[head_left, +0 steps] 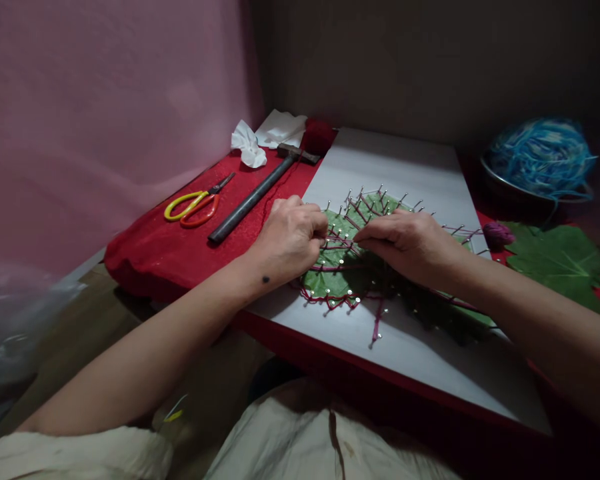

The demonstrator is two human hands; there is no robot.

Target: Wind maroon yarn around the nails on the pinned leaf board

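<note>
A white board [395, 157] lies at a slant in front of me, with a large green leaf [325, 283] on it. Several nails [350, 293] stand up around the leaf's edge and along its veins, with dark pink yarn [330, 303] wound between them. Over the leaf's left part, my left hand [295, 233] is closed, its fingertips pinching the yarn. To the right, my right hand [405, 237] pinches the same stretch of yarn, thumb against forefinger. The short strand between the two hands passes close to the nails. Both hands partly cover the leaf.
On the red cloth at left lie scissors [197, 205] with yellow and orange handles, a hammer [255, 193] and crumpled tissue [250, 145]. A red yarn ball [319, 135] sits behind. At right are a bowl of blue yarn [543, 160], a small pink yarn ball [499, 235] and another leaf [555, 260].
</note>
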